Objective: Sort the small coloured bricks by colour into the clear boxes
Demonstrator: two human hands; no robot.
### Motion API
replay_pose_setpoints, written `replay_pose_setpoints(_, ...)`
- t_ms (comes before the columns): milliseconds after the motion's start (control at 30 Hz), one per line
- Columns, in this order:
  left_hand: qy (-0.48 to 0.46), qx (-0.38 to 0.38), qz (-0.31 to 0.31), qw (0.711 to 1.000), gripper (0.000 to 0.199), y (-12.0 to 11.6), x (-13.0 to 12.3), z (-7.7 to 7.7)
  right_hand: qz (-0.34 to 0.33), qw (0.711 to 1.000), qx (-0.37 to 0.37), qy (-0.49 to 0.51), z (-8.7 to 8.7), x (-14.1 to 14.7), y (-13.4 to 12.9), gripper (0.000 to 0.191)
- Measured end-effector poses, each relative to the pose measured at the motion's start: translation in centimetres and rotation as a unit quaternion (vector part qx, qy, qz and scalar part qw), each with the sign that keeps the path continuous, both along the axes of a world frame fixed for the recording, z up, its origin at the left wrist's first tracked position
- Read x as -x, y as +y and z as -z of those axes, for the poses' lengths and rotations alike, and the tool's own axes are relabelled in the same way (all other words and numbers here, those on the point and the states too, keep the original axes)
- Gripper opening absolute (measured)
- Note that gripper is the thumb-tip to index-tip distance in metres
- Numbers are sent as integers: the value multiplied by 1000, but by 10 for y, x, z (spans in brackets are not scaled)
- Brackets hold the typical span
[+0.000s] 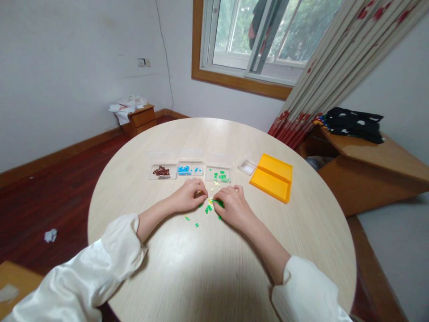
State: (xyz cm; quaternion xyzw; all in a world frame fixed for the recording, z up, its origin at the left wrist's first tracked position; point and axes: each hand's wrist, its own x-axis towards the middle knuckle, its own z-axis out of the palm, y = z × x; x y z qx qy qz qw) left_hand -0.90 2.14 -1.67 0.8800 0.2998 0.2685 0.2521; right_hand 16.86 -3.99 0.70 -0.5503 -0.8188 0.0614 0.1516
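Note:
Fingers curled, my left hand [190,195] is closed just above the table, with a bit of yellow showing under the fingers; what it grips is too small to make out. Close beside it, my right hand [233,205] pinches small green pieces [218,203] that look like toy bricks. Between and in front of the hands lie loose green pieces [208,209] and pale yellow pieces [216,184]. A clear box of green pieces [217,175] stands just beyond my hands. Left of it are a box of blue pieces [183,169] and a box of brown pieces [161,171].
An open yellow case [271,184] lies right of my hands, with a small clear box [247,167] beside it. Everything stands on a round wooden table [174,277]. A wooden cabinet [362,179] with dark cloth [353,124] stands beyond the right edge.

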Motion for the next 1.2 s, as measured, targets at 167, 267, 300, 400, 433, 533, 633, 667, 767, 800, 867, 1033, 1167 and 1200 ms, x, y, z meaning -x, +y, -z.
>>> replay_pose_setpoints(167, 1, 0, -3, 1000, 11, 0, 0, 0, -1, 1000, 0, -12, 1, 1, -1, 11)
replay_pose_setpoints(267, 0, 0, -2, 1000, 11, 0, 0, 0, -3, 1000, -5, -22, 3, 1, -1, 11)
replay_pose_setpoints(300, -1, 0, -2, 1000, 11, 0, 0, -1, -6, 1000, -9, -26, 4, 1, -1, 11)
replay_pose_setpoints(400, -4, 0, -2, 1000, 11, 0, 0, 0, -15, 999, -27, -38, 8, 1, -1, 12)
replay_pose_setpoints(433, -4, -1, -1, 1000, 11, 0, 0, 0, -17, 998, -32, -42, 8, 0, -1, 12)
replay_pose_setpoints(533, -3, -3, -1, 1000, 11, 0, 0, 1, -16, 998, -43, -46, 10, 0, -1, 13)
replay_pose_setpoints(633, -3, -6, -3, 1000, 11, 1, 0, 2, -14, 998, -45, -44, 10, 1, -1, 16)
replay_pose_setpoints(667, -3, -6, -3, 1000, 11, 1, 0, 2, -13, 998, -44, -43, 10, 1, -1, 16)
replay_pose_setpoints(767, -4, -6, 2, 1000, 12, 1, 0, 1, -16, 998, -45, -36, 10, 1, -1, 17)
replay_pose_setpoints(800, -3, -7, 2, 1000, 12, 1, 0, 1, -17, 998, -47, -32, 10, 0, -1, 17)
replay_pose_setpoints(867, -1, -9, 0, 1000, 12, 1, 0, 1, -17, 998, -46, -25, 11, -1, 0, 16)
replay_pose_setpoints(1033, 2, -7, -4, 1000, 12, 0, 0, 0, -6, 999, -43, 14, 13, -3, 2, 14)
replay_pose_setpoints(1167, 2, -6, -1, 1000, 12, -1, 0, -1, 14, 993, -50, 102, 13, -4, 4, 11)
replay_pose_setpoints(1200, 1, -6, -1, 1000, 12, -1, 0, -2, 19, 989, -50, 138, 14, -5, 6, 10)
